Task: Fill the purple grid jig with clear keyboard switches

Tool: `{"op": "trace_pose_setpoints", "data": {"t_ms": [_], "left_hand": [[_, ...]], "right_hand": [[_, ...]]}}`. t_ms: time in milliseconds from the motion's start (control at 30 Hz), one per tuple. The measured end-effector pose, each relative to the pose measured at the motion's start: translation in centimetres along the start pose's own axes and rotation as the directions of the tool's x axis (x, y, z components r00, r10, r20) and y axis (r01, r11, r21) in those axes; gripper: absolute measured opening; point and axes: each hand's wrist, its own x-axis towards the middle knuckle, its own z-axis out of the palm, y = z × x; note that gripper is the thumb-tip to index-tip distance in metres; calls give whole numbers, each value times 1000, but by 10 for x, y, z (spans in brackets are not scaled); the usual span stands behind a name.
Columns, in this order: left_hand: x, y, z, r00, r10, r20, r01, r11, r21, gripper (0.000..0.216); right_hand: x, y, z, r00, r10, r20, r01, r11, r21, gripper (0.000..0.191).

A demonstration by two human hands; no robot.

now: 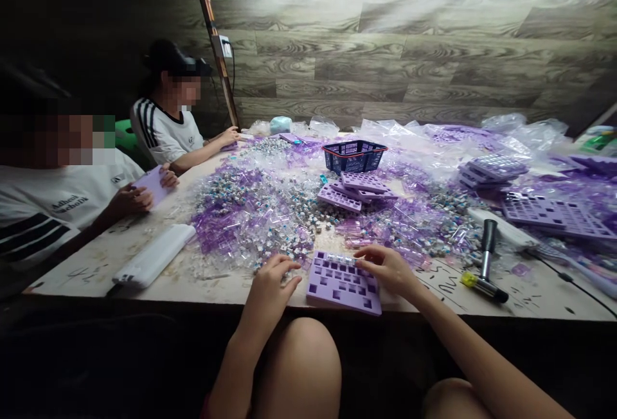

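A purple plastic panel with square holes [343, 287] lies at the table's front edge, between my two hands. Clear, shiny small pieces sit in part of its top row. My right hand [388, 269] reaches over the panel's upper right corner, thumb and fingers drawn together at that row; what they pinch is too small to tell. My left hand [274, 283] hovers just left of the panel, fingers bent, with a gap between thumb and fingertips and nothing visible in it. Beyond the panel spreads a heap of small switch-like parts and purple and clear pieces [255, 213].
A dark basket [354, 159] stands behind stacked purple panels [359, 189]. A black-handled mallet [488, 258] lies right, near more panels [554, 213]. A white oblong device [155, 255] lies left. Two people sit at the left side, one holding a purple panel [153, 184].
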Motion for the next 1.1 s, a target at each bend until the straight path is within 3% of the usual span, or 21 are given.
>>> {"op": "trace_pose_setpoints", "data": {"t_ms": [300,400,500,633,733,900,1000,1100], "left_hand": [[18,24,16,970,164,182,-70,897,-437,19],[41,25,30,949,233,214,-121,892,-435,17],[64,24,46,950,260,170,-176,901,-396,16],[84,19,66,942,275,194,-180,898,-401,19],[87,16,76,932,286,223,-172,890,-422,18],[83,14,85,952,266,149,-152,837,-525,20],[79,17,87,956,249,154,-103,778,-620,27],[78,21,86,951,276,138,-149,802,-579,23]], "right_hand": [[3,0,0,997,-74,-35,73,997,-23,17],[2,-3,-2,996,-87,-31,86,996,-28,16],[0,-6,-3,996,-86,-26,86,996,-17,15],[0,-6,-1,993,-111,-48,112,994,18,12],[0,-6,-1,988,-139,-66,139,990,9,11],[-3,-15,-6,948,-264,-180,263,964,-30,23],[-5,-21,-6,903,-391,-178,390,920,-39,16],[-4,-23,-5,868,-458,-190,452,889,-76,8]]}}
